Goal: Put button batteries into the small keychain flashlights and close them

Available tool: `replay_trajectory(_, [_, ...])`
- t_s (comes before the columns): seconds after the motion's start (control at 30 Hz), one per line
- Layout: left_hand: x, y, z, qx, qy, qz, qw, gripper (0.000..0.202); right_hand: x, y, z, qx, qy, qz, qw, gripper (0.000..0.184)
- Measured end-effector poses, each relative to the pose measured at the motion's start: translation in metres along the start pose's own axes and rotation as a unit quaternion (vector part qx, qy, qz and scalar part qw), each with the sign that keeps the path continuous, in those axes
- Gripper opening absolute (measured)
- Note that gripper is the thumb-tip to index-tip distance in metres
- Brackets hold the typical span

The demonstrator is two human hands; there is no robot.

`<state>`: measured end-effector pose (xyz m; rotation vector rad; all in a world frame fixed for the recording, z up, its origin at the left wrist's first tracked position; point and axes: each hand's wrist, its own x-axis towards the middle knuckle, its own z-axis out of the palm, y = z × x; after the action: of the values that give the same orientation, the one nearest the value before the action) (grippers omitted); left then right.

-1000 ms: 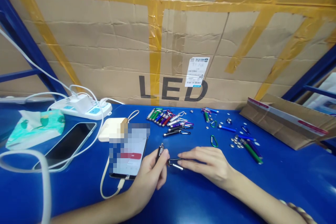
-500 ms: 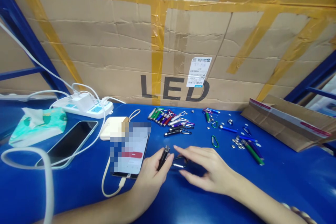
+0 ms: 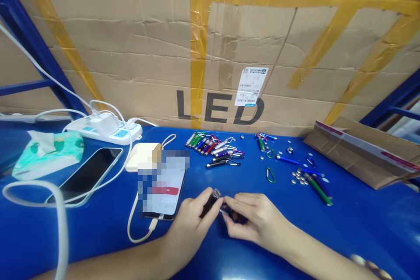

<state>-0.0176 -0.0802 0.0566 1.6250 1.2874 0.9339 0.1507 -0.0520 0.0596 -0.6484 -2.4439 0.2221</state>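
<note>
One black tube [image 3: 208,205] occupies the left hand [image 3: 187,221], one carabiner [image 3: 224,212] the right hand [image 3: 257,218].

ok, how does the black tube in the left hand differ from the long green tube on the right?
- Colour: the black tube is dark with a silvery end; the green tube has a green body.
- Support: the black tube is gripped in the left hand; the green tube lies on the blue table.

Shared: both are slim and cylindrical.
</note>
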Motion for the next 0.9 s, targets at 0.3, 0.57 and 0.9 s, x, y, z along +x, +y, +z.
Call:
replay_trajectory(0.3, [-0.002,-0.004,-0.001,-0.042,0.012,-0.023,0.999,0.021,0.008,0.001,-0.005,0.325,0.004,0.225,0.919,0.018])
replay_trajectory(0.57, [-0.001,-0.003,-0.002,-0.114,-0.034,-0.053,0.991,0.023,0.012,-0.002,-0.004,0.395,0.048,0.234,0.887,0.036])
replay_trajectory(0.9, [0.005,-0.01,0.005,-0.246,-0.022,-0.093,0.964,0.044,0.002,0.008,-0.01,0.065,0.067,0.003,0.996,0.03])
